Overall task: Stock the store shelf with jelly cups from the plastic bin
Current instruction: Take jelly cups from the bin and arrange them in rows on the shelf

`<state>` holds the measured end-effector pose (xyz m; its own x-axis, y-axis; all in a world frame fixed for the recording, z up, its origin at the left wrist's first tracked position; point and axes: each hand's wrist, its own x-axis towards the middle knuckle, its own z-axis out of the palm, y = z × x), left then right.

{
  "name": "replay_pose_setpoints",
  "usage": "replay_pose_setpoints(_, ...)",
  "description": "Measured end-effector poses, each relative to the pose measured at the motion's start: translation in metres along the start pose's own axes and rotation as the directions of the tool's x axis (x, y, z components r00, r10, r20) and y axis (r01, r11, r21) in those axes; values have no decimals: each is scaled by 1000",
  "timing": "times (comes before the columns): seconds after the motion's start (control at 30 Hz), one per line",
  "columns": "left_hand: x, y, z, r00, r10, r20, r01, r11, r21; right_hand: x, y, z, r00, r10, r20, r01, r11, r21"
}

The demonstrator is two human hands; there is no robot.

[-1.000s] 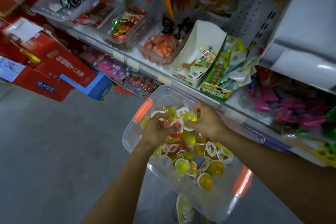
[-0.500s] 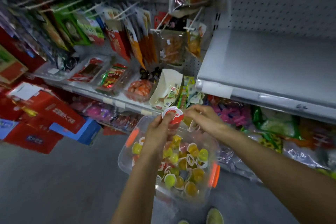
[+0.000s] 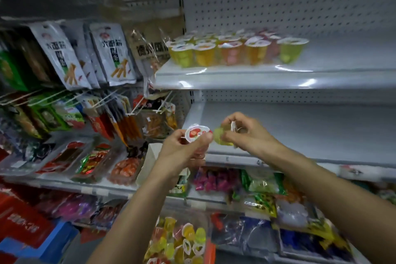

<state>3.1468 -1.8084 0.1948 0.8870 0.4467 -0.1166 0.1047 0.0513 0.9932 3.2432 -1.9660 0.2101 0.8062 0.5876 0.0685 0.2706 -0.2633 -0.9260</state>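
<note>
We have a jelly cup in each hand, lifted in front of the white metal shelves. Our left hand (image 3: 184, 150) is wrapped around a small clear plastic cup with a red strawberry picture on its white lid (image 3: 196, 133), fingers (image 3: 200, 142) closed round its side with the lid facing us. Our right hand (image 3: 244, 133) pinches a pale green jelly cup (image 3: 220, 138), tipped on its side, and something white shows between thumb and forefinger; whether that is a second cup we cannot tell.

To do this step well, we should turn each cup upright, lid on top, before setting it down. The row of yellow, orange and green jelly cups (image 3: 231, 50) already stands on the upper white shelf (image 3: 267, 80), so we judge the open space to the right of that row the natural spot. Place one hand at a time, and press lightly, since the thin walls will likely dent.

The middle white shelf (image 3: 300, 126) directly behind our hands is bare. To the left hang snack packets on pegs (image 3: 107, 53); bagged sweets fill the lower shelves. The clear plastic bin of mixed jelly cups (image 3: 184, 244) sits low, between our forearms.
</note>
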Motion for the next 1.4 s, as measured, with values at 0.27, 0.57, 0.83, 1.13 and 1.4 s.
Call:
replay_pose_setpoints(0.27,10,72,114,980,172,100,-176,984,33,-12,-28,-141,983,-109,-148,96,991,-91)
replay_pose_setpoints(0.57,22,149,200,930,357,86,-367,914,172,-7,-43,-246,955,-214,-208,192,974,-118)
replay_pose_setpoints(0.83,70,209,218,887,461,13,-443,844,303,54,-52,-285,917,-263,-300,221,961,-167)
replay_pose_setpoints(1.13,159,240,213,890,455,32,-424,799,426,156,-38,-308,916,-306,-258,182,892,-414)
replay_pose_setpoints(1.4,213,247,220,888,454,77,-426,747,510,226,-19,-309,935,-222,-275,71,880,-469)
